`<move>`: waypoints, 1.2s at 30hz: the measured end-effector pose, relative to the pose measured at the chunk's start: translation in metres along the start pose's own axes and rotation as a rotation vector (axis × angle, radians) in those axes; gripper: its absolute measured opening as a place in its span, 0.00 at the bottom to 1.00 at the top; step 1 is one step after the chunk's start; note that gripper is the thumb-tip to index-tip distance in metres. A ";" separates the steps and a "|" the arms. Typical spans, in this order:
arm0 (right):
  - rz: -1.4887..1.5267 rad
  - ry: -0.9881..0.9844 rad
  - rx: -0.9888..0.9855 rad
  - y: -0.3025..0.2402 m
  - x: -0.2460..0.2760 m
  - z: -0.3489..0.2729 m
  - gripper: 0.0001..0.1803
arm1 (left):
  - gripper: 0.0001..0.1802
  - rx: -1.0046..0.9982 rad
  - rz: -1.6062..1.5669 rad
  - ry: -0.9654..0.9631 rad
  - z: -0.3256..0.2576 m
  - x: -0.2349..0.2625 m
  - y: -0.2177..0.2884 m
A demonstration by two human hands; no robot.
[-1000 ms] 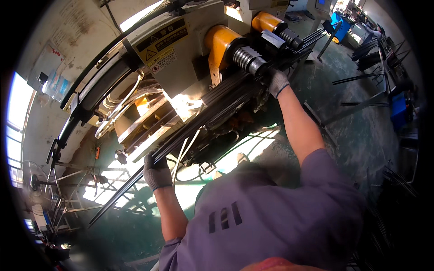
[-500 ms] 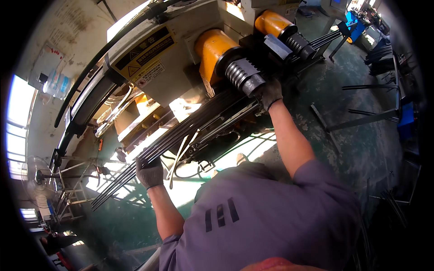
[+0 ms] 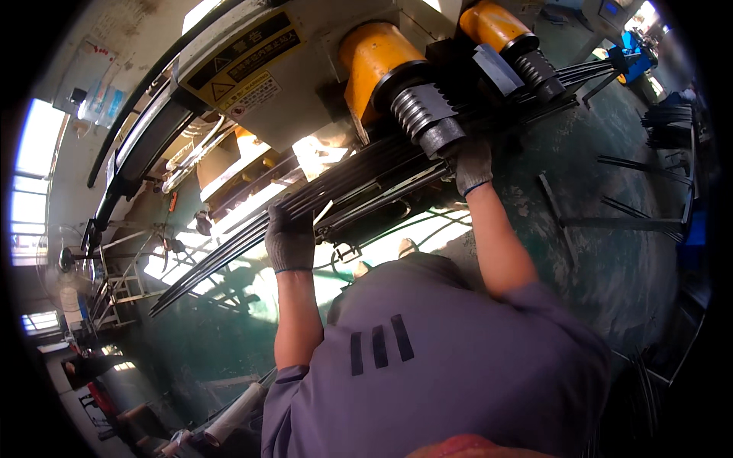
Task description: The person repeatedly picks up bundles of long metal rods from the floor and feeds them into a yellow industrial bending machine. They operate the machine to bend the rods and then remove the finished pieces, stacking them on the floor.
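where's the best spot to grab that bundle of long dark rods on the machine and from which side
Probably along the bare middle span of the rod bundle, with two hands spread apart and coming from above on the near side. The rods are long, thin and lie nearly level, so a wide grip should stop sagging. The gloved left hand and gloved right hand already sit that way, clear of the ribbed rollers.

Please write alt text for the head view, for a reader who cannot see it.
Both grey-gloved hands, left hand and right hand, grip a bundle of long dark metal rods lying along a machine with orange cylindrical housings and ribbed dark rollers, above a green floor.
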State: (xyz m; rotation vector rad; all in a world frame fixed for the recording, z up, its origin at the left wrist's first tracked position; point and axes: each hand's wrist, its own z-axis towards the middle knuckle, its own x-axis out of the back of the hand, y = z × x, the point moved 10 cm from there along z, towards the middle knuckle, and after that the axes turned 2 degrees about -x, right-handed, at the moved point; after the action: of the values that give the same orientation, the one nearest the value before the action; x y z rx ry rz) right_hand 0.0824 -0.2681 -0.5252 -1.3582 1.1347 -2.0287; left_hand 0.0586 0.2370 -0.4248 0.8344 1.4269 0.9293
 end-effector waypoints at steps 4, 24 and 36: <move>0.860 0.186 -0.420 -0.055 0.041 -0.049 0.28 | 0.14 -0.282 0.333 0.165 -0.009 0.052 0.061; 1.118 0.128 -0.795 0.055 -0.038 -0.096 0.23 | 0.30 0.265 -0.527 0.155 -0.032 -0.026 0.002; 0.463 0.105 -0.983 0.137 -0.023 -0.254 0.20 | 0.37 -0.136 -0.695 0.646 -0.087 0.366 0.160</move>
State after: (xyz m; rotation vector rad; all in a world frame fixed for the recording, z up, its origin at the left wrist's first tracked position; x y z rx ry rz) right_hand -0.1484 -0.2306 -0.6962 -1.1734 2.4033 -1.2151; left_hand -0.0564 0.6289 -0.4369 -0.1199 1.9897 0.7530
